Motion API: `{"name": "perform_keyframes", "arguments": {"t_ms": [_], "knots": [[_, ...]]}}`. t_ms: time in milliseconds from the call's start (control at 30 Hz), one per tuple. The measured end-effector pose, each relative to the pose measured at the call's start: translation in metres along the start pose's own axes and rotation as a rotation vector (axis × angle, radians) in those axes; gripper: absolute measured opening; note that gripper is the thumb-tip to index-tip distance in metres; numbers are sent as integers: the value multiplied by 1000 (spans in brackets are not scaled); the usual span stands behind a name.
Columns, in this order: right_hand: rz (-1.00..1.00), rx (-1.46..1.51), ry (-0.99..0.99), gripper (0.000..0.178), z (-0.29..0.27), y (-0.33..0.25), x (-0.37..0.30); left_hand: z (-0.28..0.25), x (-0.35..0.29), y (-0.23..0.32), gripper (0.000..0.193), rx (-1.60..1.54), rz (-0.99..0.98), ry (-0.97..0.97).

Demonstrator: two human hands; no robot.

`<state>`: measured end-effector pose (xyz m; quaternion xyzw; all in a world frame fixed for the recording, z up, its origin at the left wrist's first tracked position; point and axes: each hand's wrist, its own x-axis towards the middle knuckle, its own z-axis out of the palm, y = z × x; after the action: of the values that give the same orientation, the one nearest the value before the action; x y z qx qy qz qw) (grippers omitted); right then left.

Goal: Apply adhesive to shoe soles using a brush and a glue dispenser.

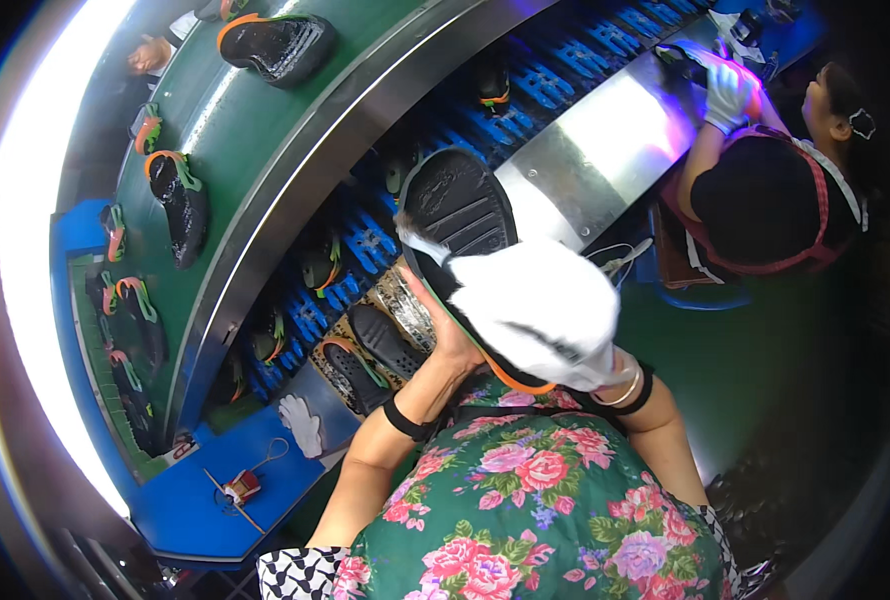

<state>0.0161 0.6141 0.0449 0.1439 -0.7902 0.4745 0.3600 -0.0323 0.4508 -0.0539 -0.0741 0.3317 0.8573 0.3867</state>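
1. Head view (only one). Black clog [460, 205] is up in front of the chest, between both hands, grooved face to camera; probably tilted so the edge can be seen and reached.
2. Left hand [453, 335]: bare, fingers wrapped along the clog's left side, holding it. Likely acts as cradle, leaves the grooved face clear.
3. Right hand [540, 310]: white-gloved, over the clog's near end. Fingertips hidden; fingers look closed on what seems a brush [427, 242], pale bristles at the clog's left edge. Low grip likely for control.
4. Perforated clog [385, 342] and strapped clog [350, 372] lie side by side near the left forearm; presumably parked within reach.
5. White glove [302, 425] lies on the blue surface [195, 500]. Maybe the left's; bare skin would feel more. Guess.
6. Green belt [240, 125] carries belt clogs [180, 205], some spaced out, likely so glossy faces don't touch.
7. Co-worker's gloved hand [727, 98] is under violet light, well apart.
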Motion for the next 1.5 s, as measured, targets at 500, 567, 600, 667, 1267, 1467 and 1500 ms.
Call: {"name": "perform_keyframes", "arguments": {"t_ms": [500, 567, 600, 667, 1267, 1467, 1500], "knots": [[52, 22, 4, 25, -14, 6, -6, -30, 11, -14, 92, -106, 11, -147], [41, 24, -7, 29, -2, 0, -13, -33, 12, -13, 91, -102, -1, -168], [109, 173, 9, 28, 6, 0, -17, -33, 11, -13, 91, -102, -6, -180], [13, 93, -56, 26, -1, -5, -18, -38, 9, -13, 91, -102, -11, -202], [58, 131, -80, 29, 2, -3, -44, -29, 17, 2, 110, -132, -170, -324], [121, 154, -27, 28, -16, 3, -48, -11, 15, 10, 103, -75, -123, -389], [91, 139, -68, 28, -16, 3, -51, -8, 13, 11, 104, -112, -134, -377]]}}
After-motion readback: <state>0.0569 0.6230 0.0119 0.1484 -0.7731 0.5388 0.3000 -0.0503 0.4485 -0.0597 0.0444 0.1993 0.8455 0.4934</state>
